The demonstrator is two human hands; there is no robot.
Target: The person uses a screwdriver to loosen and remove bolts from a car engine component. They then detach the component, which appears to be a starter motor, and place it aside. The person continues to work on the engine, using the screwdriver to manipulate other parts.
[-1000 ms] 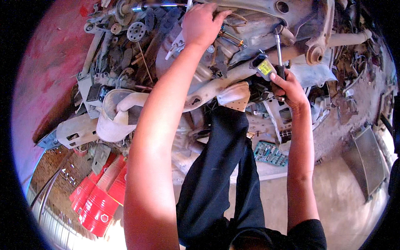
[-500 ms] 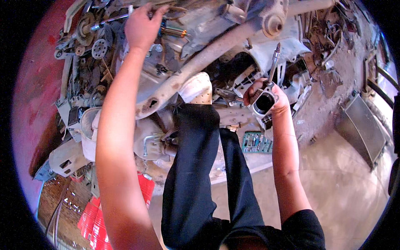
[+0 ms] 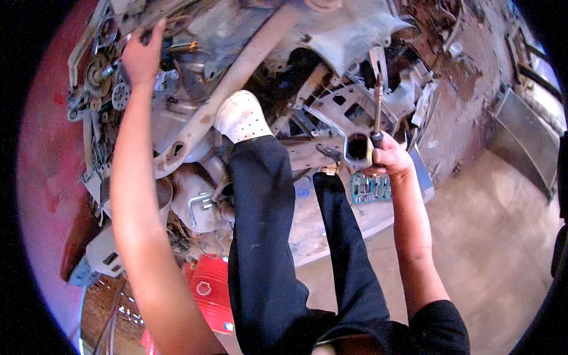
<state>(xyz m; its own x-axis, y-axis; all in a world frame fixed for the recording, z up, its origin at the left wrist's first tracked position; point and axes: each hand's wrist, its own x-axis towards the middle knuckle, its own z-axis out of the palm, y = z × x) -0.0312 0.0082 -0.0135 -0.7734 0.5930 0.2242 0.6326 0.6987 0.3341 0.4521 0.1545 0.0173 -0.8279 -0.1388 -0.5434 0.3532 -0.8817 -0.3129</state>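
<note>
A screwdriver with a dark handle and long metal shaft stands tip-up in my right hand, whose fingers are closed around it. Against the same hand sits a metal housing with a dark round bore, apparently held along with the screwdriver. My left hand reaches far out among the metal parts at the upper left. Its thumb and forefinger are spread apart; the other fingertips are partly hidden. Close to that hand lies a dark cylindrical part with an orange end.
A long rusty beam crosses the scrap pile diagonally. My white shoe rests beside it. A green socket set case lies near my right forearm. Red cardboard is at lower left, and a flat grey panel leans at the right.
The view has shifted, so the pile appears further left. My right hand has turned and lowered the housing and screwdriver slightly. The left hand remains among the parts, fingers still spread.
</note>
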